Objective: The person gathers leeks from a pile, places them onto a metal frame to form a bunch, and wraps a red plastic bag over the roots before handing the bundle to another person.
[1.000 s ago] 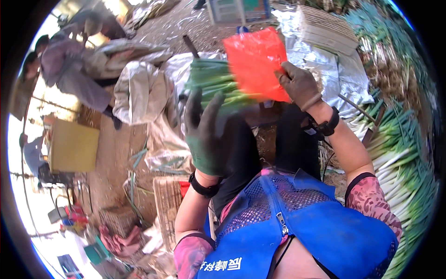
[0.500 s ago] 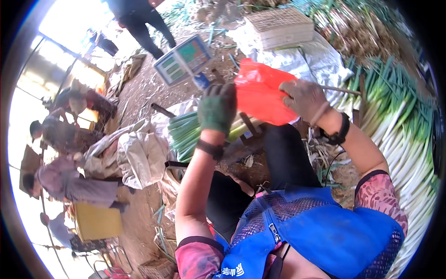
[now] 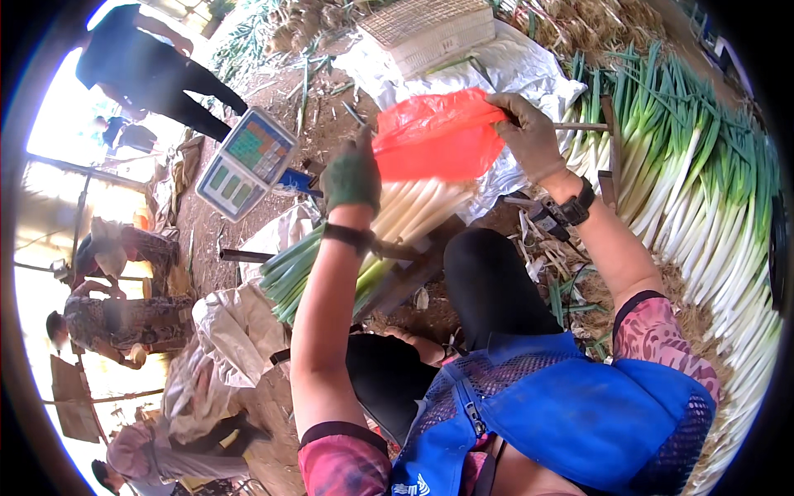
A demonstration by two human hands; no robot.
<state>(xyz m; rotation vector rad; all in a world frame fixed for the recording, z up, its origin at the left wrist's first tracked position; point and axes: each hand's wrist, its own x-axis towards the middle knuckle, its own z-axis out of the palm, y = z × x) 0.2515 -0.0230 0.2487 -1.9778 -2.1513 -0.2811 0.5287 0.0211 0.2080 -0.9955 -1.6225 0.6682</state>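
A red plastic bag [image 3: 442, 136] is stretched between my two gloved hands, above a bunch of green onions. My left hand [image 3: 352, 172], in a green glove, grips the bag's left edge. At its right upper corner, my right hand [image 3: 529, 136] pinches the plastic between thumb and fingers. Below the bag lies the bunch of green onions [image 3: 422, 207], white stalks toward the bag and green leaves [image 3: 294, 277] to the lower left. My left forearm hides part of the bunch, which rests on a low metal frame [image 3: 413, 269].
A digital scale [image 3: 246, 164] stands ahead on the left, near a standing person [image 3: 157, 66]. Beyond the bag, a white crate [image 3: 430, 37] sits on white sheeting [image 3: 529, 66]. Long rows of green onions [image 3: 695, 190] line the right. Several people work at the left, beside crumpled sacks [image 3: 240, 331].
The bag and both hands have shifted left in view, and the bag is pulled wider. The white stalks under it now show more. The whole view has turned somewhat to the right.
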